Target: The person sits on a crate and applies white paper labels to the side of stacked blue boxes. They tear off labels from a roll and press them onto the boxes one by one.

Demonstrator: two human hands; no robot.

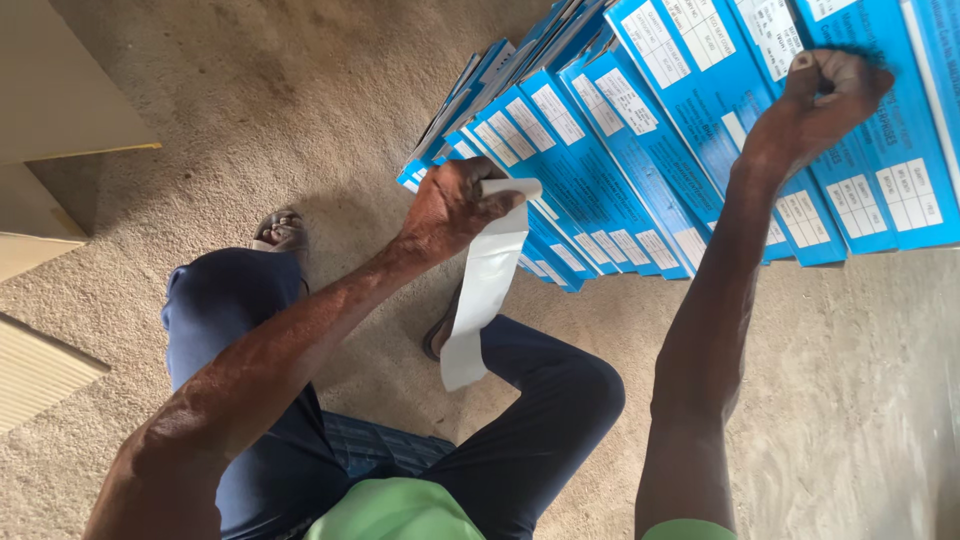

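Labelling in hand: left hand (450,205) gripping a white label strip (485,290) hanging beside the row of blue boxes (620,140) on the carpet floor (300,110); right hand (825,95) clenched against one box. Probably needs careful alignment next.

Boxes (700,130) on floor (300,110), behind knees (580,385)

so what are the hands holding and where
The left hand grips a white strip at its top end; the rest hangs down. The right hand is a closed fist against the blue boxes; nothing visibly held.
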